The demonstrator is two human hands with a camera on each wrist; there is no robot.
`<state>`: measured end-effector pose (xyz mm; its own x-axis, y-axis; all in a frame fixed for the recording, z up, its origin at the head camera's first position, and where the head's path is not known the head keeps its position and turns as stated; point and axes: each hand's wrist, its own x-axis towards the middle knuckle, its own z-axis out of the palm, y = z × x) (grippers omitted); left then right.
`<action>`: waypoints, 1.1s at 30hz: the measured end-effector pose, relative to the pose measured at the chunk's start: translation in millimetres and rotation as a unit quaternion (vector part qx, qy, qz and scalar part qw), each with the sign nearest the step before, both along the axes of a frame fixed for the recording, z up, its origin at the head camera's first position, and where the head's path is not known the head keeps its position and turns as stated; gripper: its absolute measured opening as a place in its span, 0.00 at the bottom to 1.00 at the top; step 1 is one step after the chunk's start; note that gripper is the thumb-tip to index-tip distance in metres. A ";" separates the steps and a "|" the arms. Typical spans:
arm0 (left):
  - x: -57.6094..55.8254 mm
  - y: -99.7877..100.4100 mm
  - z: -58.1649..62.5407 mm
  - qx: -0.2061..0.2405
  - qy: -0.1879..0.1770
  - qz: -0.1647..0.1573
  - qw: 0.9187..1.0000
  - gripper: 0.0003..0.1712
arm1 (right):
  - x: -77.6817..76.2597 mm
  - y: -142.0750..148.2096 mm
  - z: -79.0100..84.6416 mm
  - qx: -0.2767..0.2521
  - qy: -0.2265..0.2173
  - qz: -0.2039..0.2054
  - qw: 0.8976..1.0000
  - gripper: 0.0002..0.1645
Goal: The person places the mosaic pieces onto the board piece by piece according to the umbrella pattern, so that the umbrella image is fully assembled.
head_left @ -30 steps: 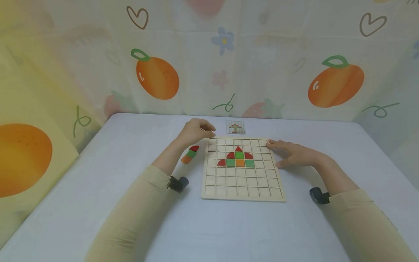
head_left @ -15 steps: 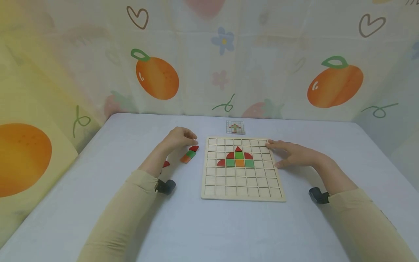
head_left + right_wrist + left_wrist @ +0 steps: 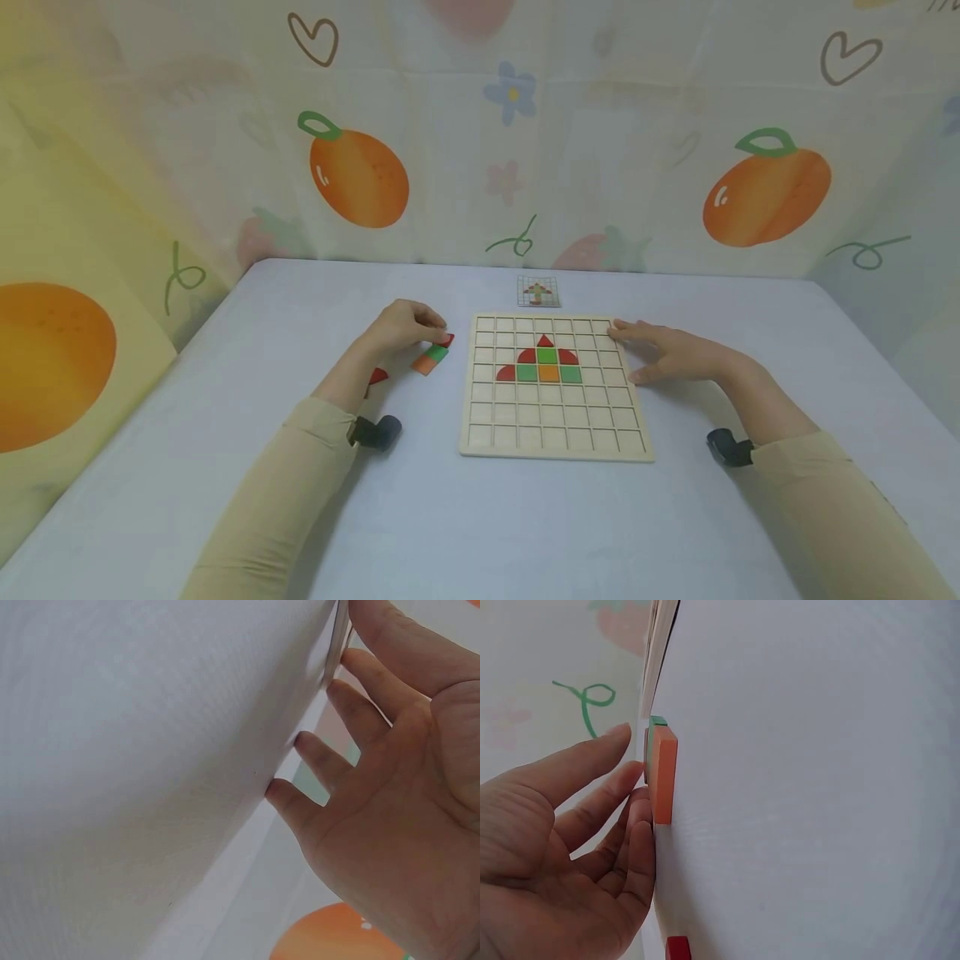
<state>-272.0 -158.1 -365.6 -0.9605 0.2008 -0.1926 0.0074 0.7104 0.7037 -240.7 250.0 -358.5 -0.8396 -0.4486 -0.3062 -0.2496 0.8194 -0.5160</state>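
Presumably the right hand (image 3: 678,354), straight-fingered, steadies the board (image 3: 529,414) from two o'clock; the left hand (image 3: 403,326), fingers parted, meets ten-o'clock's red piece (image 3: 450,340).

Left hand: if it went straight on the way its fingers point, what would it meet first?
The left hand would likely meet the red piece at its fingertips, perhaps touching it now; depth is unclear. Beyond that, the grid board looks next in line.
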 end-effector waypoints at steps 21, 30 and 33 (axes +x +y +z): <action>0.6 6.8 -2.6 -0.035 0.015 0.006 0.999 0.14 | -1.6 1.8 -3.0 -0.004 0.000 -0.002 1.000 0.49; 0.7 7.5 -3.5 -0.033 0.013 0.014 0.999 0.13 | -1.8 1.6 -1.7 -0.002 -0.002 -0.005 1.000 0.49; 1.4 6.8 -3.2 -0.031 0.019 0.007 0.999 0.13 | -2.0 0.9 -2.3 -0.003 -0.001 -0.004 1.000 0.49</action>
<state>-270.6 -151.3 -368.8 -0.9701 0.1752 -0.1680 0.0222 0.7533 0.6573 -242.7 251.0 -360.8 -0.8430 -0.4434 -0.3046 -0.2420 0.8183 -0.5214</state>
